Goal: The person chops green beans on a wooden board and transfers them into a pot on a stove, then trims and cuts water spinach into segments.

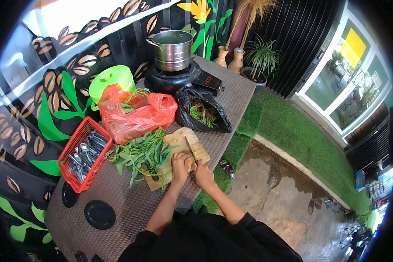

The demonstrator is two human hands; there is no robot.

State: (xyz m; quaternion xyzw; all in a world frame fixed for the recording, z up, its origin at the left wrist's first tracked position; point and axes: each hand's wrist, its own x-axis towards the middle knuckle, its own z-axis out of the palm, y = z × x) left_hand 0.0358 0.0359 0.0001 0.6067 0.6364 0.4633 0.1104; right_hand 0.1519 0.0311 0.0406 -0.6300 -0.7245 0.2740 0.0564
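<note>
My right hand (204,175) is closed round the handle of a knife (191,148), whose blade points away from me over the wooden cutting board (177,139). Just left of it, my left hand (180,167) presses down on the board with its fingers bent together; what lies under the fingers is too small to name. Leafy green stems (137,153) are heaped over the board's left part and onto the table. A few small green bits lie near the blade.
Beyond the board are a red plastic bag (133,115), a black bag of greens (204,124) and a steel pot (173,54) on a stove. A red cutlery basket (69,153) stands left, near black lids (100,214). The table's right edge is close.
</note>
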